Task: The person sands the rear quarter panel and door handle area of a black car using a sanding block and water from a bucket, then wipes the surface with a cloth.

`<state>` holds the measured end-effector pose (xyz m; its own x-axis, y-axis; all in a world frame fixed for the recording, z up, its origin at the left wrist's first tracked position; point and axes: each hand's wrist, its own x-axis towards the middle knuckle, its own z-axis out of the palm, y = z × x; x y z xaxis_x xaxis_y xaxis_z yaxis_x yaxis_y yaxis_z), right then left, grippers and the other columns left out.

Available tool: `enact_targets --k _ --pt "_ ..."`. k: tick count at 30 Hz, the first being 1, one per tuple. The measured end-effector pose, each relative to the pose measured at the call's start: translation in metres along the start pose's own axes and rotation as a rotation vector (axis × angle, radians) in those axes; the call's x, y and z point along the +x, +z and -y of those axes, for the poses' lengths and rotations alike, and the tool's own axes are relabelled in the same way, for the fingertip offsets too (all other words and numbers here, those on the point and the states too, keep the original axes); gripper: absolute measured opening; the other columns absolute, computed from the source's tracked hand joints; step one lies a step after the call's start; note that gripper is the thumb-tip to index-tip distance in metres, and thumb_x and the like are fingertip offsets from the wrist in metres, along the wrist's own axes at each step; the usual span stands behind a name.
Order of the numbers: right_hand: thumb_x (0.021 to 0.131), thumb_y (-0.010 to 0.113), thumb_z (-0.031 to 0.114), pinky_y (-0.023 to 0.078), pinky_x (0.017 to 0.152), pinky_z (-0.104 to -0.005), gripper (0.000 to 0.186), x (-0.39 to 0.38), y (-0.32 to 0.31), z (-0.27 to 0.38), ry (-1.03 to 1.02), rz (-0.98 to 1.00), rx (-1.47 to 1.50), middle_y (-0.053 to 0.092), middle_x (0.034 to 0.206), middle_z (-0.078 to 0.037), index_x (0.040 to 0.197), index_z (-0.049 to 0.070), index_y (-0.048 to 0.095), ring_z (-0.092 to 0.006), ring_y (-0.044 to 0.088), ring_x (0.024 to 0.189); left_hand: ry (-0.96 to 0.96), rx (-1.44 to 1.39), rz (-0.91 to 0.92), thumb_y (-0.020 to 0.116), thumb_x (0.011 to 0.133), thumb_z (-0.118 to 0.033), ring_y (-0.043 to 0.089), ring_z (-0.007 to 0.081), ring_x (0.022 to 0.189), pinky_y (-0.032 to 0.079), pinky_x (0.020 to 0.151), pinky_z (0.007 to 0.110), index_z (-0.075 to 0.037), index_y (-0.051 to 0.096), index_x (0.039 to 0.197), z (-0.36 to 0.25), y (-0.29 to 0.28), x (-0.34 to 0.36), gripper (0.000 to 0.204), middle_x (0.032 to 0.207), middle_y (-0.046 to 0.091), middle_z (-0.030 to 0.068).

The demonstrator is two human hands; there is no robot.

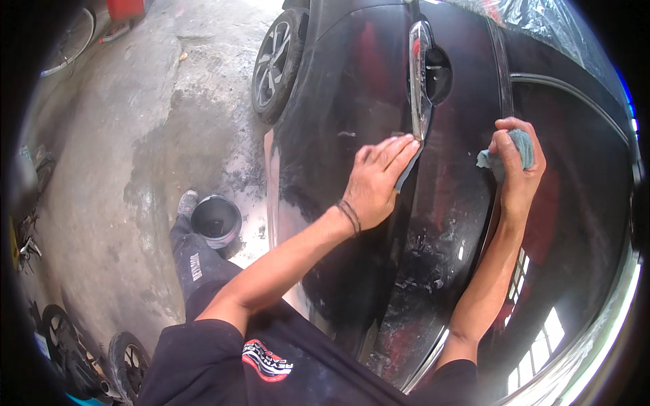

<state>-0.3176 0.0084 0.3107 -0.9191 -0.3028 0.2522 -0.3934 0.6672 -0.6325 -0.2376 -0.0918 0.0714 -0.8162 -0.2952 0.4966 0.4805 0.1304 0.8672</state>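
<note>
My left hand (pixel 379 179) presses its fingers together, nearly flat, on the black car door (pixel 352 101) beside the lower end of the chrome door handle (pixel 418 74). A thin grey-blue sheet of what looks like sandpaper (pixel 408 172) sticks out from under those fingers. Curled round a crumpled teal cloth (pixel 521 145), my right hand (pixel 518 169) is by the lower edge of the side window (pixel 575 162). Dull, smeared patches and whitish wet marks cover the door below the handle. Part of the sheet is hidden under my left palm.
A dark bucket (pixel 227 243) stands on the concrete floor (pixel 101 169) by my foot. The car's wheel (pixel 277 64) is at the top. Clear plastic film (pixel 548 24) covers the upper right. Motorcycle parts (pixel 128 362) stand at the lower left, a bicycle wheel (pixel 71 44) at the upper left.
</note>
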Motion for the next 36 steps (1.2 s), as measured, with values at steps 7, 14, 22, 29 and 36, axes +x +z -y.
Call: enact_targets --k 7,14,22,29,36 --pt "0.099 0.078 0.011 0.052 0.073 -0.0250 0.013 0.000 0.001 0.004 0.014 0.008 -0.054 0.066 0.086 0.003 0.111 0.005 0.077 -0.0062 0.063 0.079 0.127 -0.094 0.201 0.064 0.106 -0.006 0.061 0.0298 0.140 0.044 0.120 0.044 -0.011 0.062 0.154 0.010 -0.031 0.025 0.049 0.150 0.066 0.0111" --pt "0.099 0.082 0.020 0.051 0.069 -0.0244 0.018 0.000 0.022 0.031 0.227 0.207 -0.129 0.070 0.089 0.003 0.107 0.005 0.075 -0.0049 0.064 0.079 -0.820 -1.432 -0.129 0.054 0.119 -0.035 0.062 0.0181 0.135 0.050 0.113 0.040 -0.005 0.059 0.152 -0.027 -0.059 0.016 0.045 0.143 0.068 0.0057" --pt "0.091 0.087 0.013 0.051 0.074 -0.0261 0.023 -0.010 0.045 0.028 0.242 0.336 0.175 0.067 0.089 0.004 0.107 0.007 0.071 -0.0049 0.063 0.084 -0.664 -1.318 0.111 0.054 0.118 -0.033 0.065 0.0262 0.137 0.049 0.119 0.046 0.001 0.053 0.156 -0.044 -0.078 -0.001 0.051 0.148 0.066 0.0145" --pt "0.089 0.088 0.012 0.049 0.075 -0.0271 0.026 -0.005 0.052 0.026 0.299 0.567 0.116 0.065 0.090 0.004 0.108 0.007 0.071 -0.0062 0.060 0.085 -0.730 -0.872 0.212 0.080 0.103 -0.012 0.069 0.0042 0.097 0.056 0.086 0.023 0.001 0.078 0.127 -0.030 -0.108 0.041 0.027 0.106 0.080 0.0006" --pt "0.088 0.088 0.013 0.049 0.078 -0.0272 0.026 -0.005 0.059 0.019 0.322 0.558 0.136 0.066 0.091 0.003 0.108 0.007 0.073 -0.0076 0.061 0.085 -0.637 -0.769 0.271 0.076 0.108 -0.013 0.057 -0.0011 0.087 0.048 0.075 0.021 -0.001 0.080 0.127 -0.029 -0.113 0.028 0.023 0.098 0.072 -0.0087"
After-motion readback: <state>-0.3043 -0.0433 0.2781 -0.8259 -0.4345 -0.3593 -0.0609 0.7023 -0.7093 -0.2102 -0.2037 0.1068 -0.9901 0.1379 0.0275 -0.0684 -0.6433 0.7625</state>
